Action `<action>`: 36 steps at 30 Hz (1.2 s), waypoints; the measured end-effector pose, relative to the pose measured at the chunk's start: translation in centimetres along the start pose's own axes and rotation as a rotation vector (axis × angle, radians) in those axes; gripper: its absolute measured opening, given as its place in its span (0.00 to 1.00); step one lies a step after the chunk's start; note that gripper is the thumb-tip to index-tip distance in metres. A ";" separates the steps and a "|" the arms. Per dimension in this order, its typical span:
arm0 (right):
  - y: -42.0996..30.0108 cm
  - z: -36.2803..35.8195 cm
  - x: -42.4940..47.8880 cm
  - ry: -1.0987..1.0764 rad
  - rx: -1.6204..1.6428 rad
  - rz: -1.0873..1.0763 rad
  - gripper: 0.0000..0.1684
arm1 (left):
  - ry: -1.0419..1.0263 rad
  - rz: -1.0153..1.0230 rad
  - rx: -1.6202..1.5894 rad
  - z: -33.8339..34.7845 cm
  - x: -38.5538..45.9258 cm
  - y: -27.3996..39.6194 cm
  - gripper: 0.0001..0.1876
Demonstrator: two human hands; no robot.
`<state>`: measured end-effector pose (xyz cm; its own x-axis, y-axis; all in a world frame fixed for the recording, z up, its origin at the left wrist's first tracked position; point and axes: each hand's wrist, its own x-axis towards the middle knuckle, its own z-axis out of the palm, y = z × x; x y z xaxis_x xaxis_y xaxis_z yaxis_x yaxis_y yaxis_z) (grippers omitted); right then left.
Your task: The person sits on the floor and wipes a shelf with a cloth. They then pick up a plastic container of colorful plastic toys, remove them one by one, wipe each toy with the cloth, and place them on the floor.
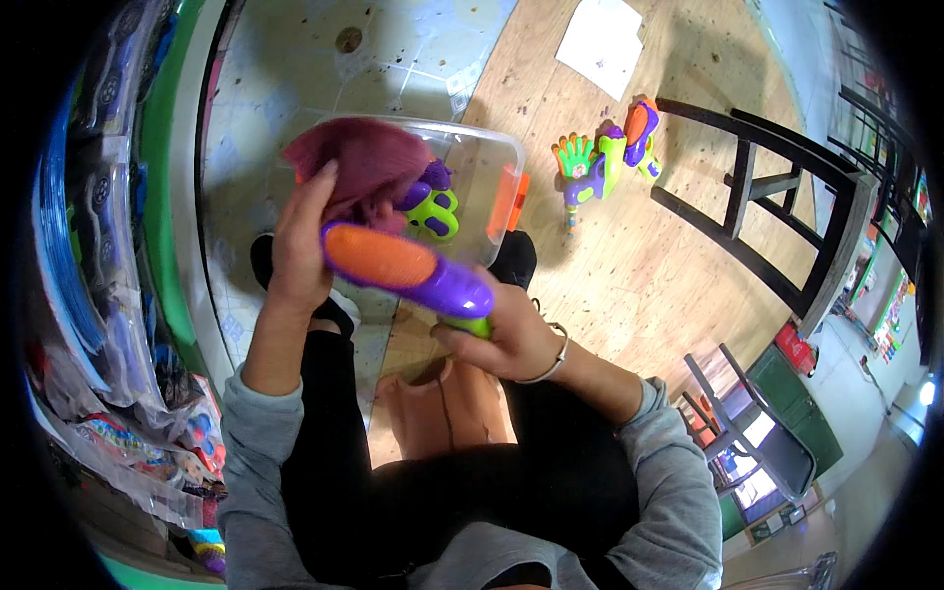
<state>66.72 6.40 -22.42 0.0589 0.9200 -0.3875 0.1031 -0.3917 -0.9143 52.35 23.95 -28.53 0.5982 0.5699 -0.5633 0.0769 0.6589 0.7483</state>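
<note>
My left hand [302, 236] holds a dark red cloth [358, 166] above a clear plastic bin [509, 151] with orange latches. My right hand [509, 332] grips the green and purple end of a plastic toy [409, 276] with an orange oval panel; the toy slants up to the left, its far end beside my left wrist. Inside the bin lie purple and green toy parts [436, 203], partly hidden by the cloth. On the wood-look floor right of the bin rest more toys in the same colours, among them a green hand-shaped one [577, 158].
A white sheet of paper [601, 44] lies on the floor ahead. At the right stand a black-framed piece of furniture [741, 184] and a grey chair [782, 457]. Packaged goods [110, 199] line the left side. An orange-brown object [442, 413] sits between my legs.
</note>
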 end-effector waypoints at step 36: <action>21.2 -12.4 -2.4 1.003 0.756 1.004 0.31 | 0.379 -0.081 -0.328 -2.5 0.9 3.0 0.22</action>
<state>81.07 -4.31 -39.44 0.4235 -0.1910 -0.8855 -0.8487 -0.4254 -0.3142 51.13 27.64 -27.68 0.2648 0.6088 -0.7478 -0.1797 0.7931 0.5821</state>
